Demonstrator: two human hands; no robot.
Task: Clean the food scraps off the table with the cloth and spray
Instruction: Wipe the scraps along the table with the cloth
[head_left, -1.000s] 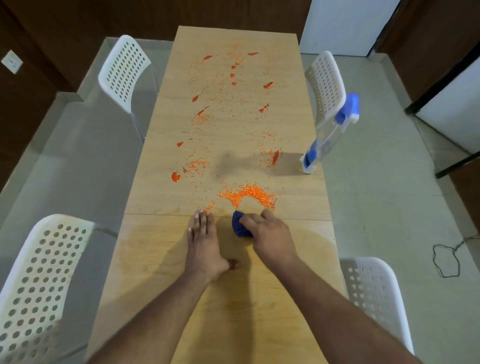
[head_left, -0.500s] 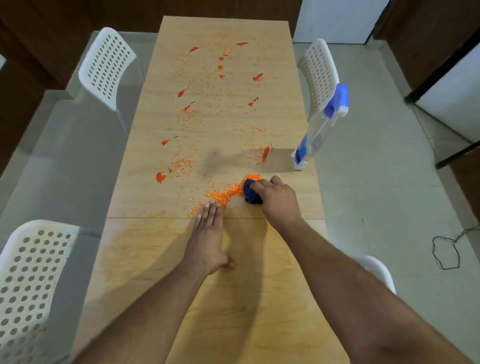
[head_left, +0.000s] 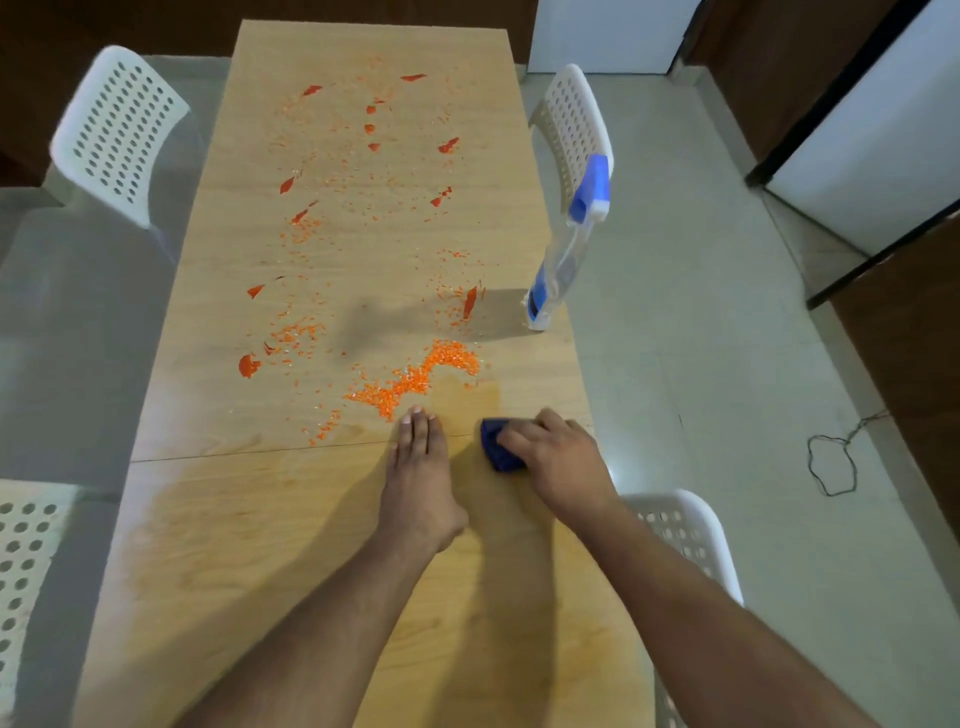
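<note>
A long wooden table carries orange food scraps, heaped in a curved pile just beyond my hands and scattered thinly toward the far end. My right hand grips a bunched dark blue cloth against the tabletop near the right edge, below the pile. My left hand lies flat on the wood with straight fingers, its tips at the pile's near edge. A clear spray bottle with a blue and white head stands at the right edge beyond the pile.
White perforated chairs stand around the table: chair far left, chair far right, chair near left, chair near right under my right arm. A black cord lies on the grey floor at right.
My right hand pushed the cloth out to the pile's right side, then drew it back toward me. The pile is now spread in a curve. My left hand stayed flat.
</note>
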